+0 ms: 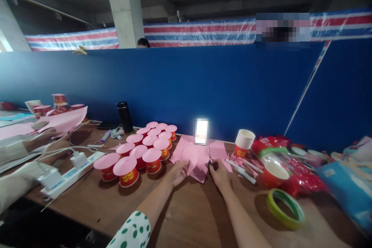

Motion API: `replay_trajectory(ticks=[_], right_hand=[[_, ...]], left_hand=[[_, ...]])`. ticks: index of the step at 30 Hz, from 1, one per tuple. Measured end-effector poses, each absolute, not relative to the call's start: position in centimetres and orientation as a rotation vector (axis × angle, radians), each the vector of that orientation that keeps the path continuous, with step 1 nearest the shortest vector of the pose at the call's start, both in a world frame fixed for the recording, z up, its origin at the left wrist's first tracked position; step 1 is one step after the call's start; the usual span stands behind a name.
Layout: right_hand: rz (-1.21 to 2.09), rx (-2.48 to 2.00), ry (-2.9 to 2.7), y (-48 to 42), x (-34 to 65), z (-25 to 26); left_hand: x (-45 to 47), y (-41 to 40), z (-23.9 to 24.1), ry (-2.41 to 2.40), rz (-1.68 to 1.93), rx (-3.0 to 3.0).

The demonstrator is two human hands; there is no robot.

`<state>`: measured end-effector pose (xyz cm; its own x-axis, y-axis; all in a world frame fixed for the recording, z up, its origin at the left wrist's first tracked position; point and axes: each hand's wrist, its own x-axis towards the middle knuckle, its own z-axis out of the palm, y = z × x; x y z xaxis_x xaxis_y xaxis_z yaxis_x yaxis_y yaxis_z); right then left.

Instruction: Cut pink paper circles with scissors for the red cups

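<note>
My left hand (pixel 178 173) is closed at the lower left edge of a round piece of pink paper (pixel 190 154), its fingertips pinching the paper. Closed around the handles of a pair of scissors (pixel 209 158) is my right hand (pixel 220 175), the blades pointing away from me. Larger pink paper sheets (pixel 217 149) lie flat beneath and beyond both hands. Whether the blades touch paper is not clear. To the left of my left hand stand several red paper cups (pixel 128 177), each topped with a pink paper disc (pixel 124 166).
A bright blurred screen (pixel 201 131) stands against the blue partition (pixel 174 85). Stacked cups (pixel 244 143), pens (pixel 241 171), an upright cup (pixel 274 176) and green tape (pixel 286 209) are at right. A black bottle (pixel 124 117), power strip (pixel 72 174) and another person's hand (pixel 58 148) are at left.
</note>
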<state>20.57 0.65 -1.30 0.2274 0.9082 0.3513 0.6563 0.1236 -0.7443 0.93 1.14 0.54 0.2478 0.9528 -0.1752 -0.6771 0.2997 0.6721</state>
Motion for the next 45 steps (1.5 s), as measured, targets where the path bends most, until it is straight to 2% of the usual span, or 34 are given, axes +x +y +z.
replay_trajectory(ticks=[14, 45], right_hand=[[0.323, -1.589, -1.540, 0.38, 20.34, -1.16], [0.336, -1.603, -1.596, 0.53, 20.06, -0.99]], left_hand=[[1.00, 0.86, 0.29, 0.507, 1.166, 0.693], [1.47, 1.03, 0.21, 0.580, 1.160, 0.696]])
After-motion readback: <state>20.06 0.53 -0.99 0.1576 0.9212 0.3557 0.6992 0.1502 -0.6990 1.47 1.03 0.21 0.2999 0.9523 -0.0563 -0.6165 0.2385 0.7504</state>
